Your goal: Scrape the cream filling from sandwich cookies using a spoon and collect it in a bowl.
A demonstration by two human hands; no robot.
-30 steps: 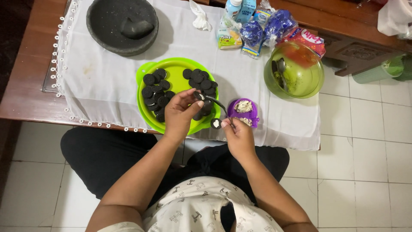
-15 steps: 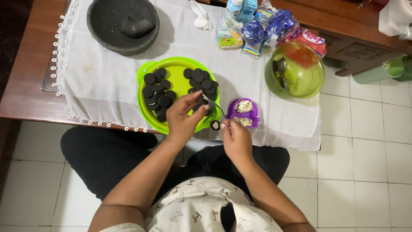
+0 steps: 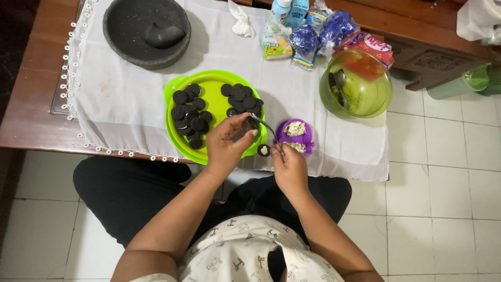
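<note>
Two bare hands are seen from above at the near edge of a wooden table point(image 3: 31, 112) covered by a white cloth point(image 3: 130, 99). A small dark biscuit half point(image 3: 264, 150), white cream showing on its face, is pinched in the fingertips of the right hand point(image 3: 289, 169), just in front of a little purple cup point(image 3: 295, 137) in which pale cream is heaped. The left hand point(image 3: 225, 149) is curled over the near rim of a bright green plate point(image 3: 216, 112), its fingers closed on the handle of a metal spoon point(image 3: 265, 127); the spoon's tip appears to reach the biscuit half, though contact cannot be made out for certain. Dark round biscuit halves point(image 3: 190, 117) are piled in two groups on the plate, one to each side. A heavy dark stone mortar point(image 3: 146, 31) with its pestle lying inside is set at the far left of the cloth. A clear green bowl point(image 3: 360, 86) holding crumbs and a second spoon stands to the right, well apart from the hands, and a cluster of snack packets point(image 3: 318, 36) lies behind it. A crumpled white tissue point(image 3: 241, 20) rests near the cloth's far edge. White tiled floor point(image 3: 443, 172) is visible beneath the seated person.
</note>
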